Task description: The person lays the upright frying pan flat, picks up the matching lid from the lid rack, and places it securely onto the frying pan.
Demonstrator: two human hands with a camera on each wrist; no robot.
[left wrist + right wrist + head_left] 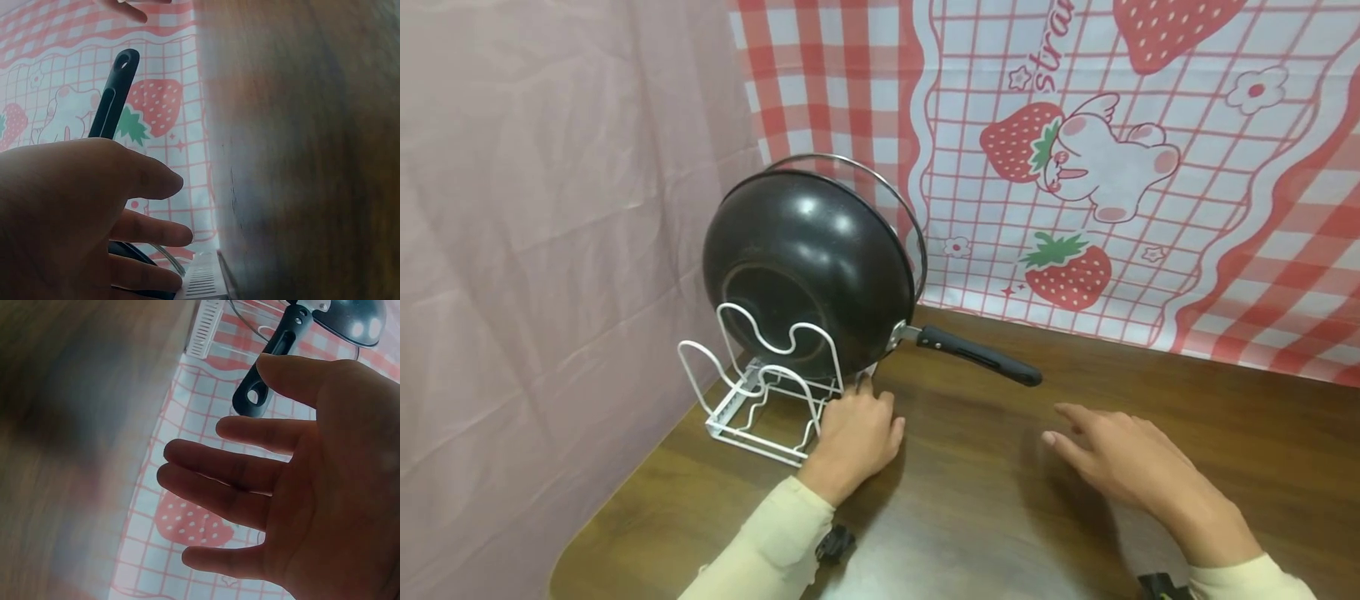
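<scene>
A black wok (808, 250) stands on its side in a white wire rack (756, 448), its outer bottom facing the head camera. Its black handle (981, 356) points right over the table. Behind the wok shows a round metal rim (924, 258); what it belongs to is mostly hidden. My left hand (857, 433) is at the rack's right side, fingers extended toward its slotted base strip (205, 278). Whether the fingertips press on the strip I cannot tell. Over the table at right, my right hand (1123, 454) is held with fingers spread, holding nothing, apart from the handle.
The rack's front wire loops (700, 343) hold nothing. Under everything is a brown wooden table (970, 517). A pinkish cloth (550, 250) hangs on the left, and a strawberry-print cloth (970, 167) hangs behind the table.
</scene>
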